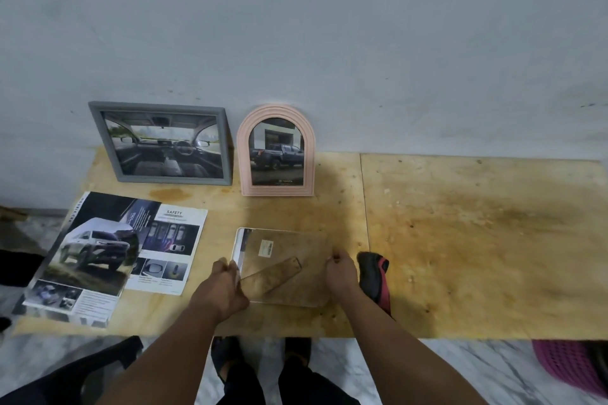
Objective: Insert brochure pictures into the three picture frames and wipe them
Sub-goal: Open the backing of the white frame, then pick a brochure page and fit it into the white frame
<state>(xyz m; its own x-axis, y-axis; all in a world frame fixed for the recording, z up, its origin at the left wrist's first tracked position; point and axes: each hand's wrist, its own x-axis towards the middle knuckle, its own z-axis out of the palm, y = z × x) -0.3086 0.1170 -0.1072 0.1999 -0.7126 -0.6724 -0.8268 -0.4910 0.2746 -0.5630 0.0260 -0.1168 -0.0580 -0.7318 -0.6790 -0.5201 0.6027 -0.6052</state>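
A big wooden table (pixel 460 240) fills the middle of the picture. Car brochures (pixel 98 260) lie at the lower left. A grey frame (pixel 161 143) with a car-inside picture leans on the wall at the upper left, and a pink arched frame (pixel 276 151) with a truck picture stands just beside it. A third frame (pixel 283 266) lies face down in the lower middle. The left hand (pixel 227 286) grips its left edge. The right hand (pixel 340 271) grips its right edge. A black and red cloth (pixel 375 276) lies just right of that hand.
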